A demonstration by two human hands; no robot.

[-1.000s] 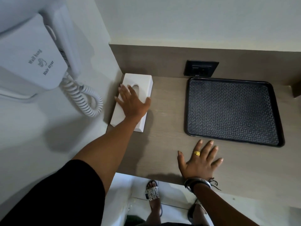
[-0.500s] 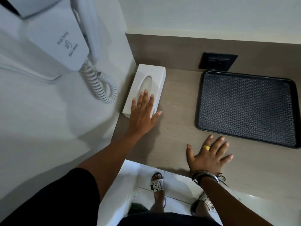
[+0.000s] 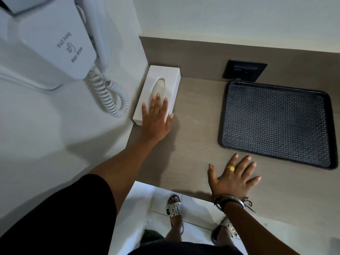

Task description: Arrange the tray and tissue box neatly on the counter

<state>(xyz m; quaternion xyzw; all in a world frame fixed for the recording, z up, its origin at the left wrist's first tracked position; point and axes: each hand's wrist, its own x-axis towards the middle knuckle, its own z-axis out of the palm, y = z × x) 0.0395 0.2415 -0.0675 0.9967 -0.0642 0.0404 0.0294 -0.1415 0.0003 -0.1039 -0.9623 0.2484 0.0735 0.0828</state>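
Note:
A white tissue box (image 3: 163, 78) with an oval slot lies along the left wall at the back corner of the wooden counter (image 3: 198, 129). My left hand (image 3: 156, 118) rests flat on its near end, fingers spread, thumb against the box's right side. A black textured tray (image 3: 276, 122) lies flat on the right, close to the back wall. My right hand (image 3: 233, 177) lies flat on the counter near the front edge, just in front of the tray's near left corner, fingers apart, touching nothing else.
A white wall-hung hair dryer (image 3: 55, 43) with a coiled cord (image 3: 108, 94) hangs on the left wall beside the box. A black socket (image 3: 244, 70) sits in the back panel above the tray. The floor and my sandalled feet show below the counter's front edge.
The tissue box has slid back into the corner along the left wall, and my left hand has slipped toward its near end. My right hand stays flat on the counter.

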